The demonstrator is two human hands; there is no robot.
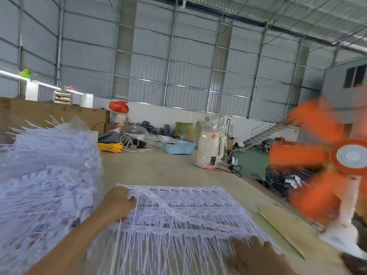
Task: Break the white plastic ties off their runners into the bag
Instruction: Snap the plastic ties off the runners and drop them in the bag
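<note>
Head view: left hand [117,203] fingers grasping the runner [158,201] at centre; right hand [256,255] lies flat, released, on the ties [178,235]. With no bag visible near them, snapped ties could scatter across the bench [168,167].

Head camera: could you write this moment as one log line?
left hand: gripping sheet of ties | right hand: resting on ties | tie pile: left | fan: spinning

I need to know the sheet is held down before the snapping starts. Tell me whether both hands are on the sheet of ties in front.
Yes: the left hand grips the far left corner of the sheet of ties, and the right hand lies on its near right edge.

Two hands [119,203], one orange fan [351,157]
</note>
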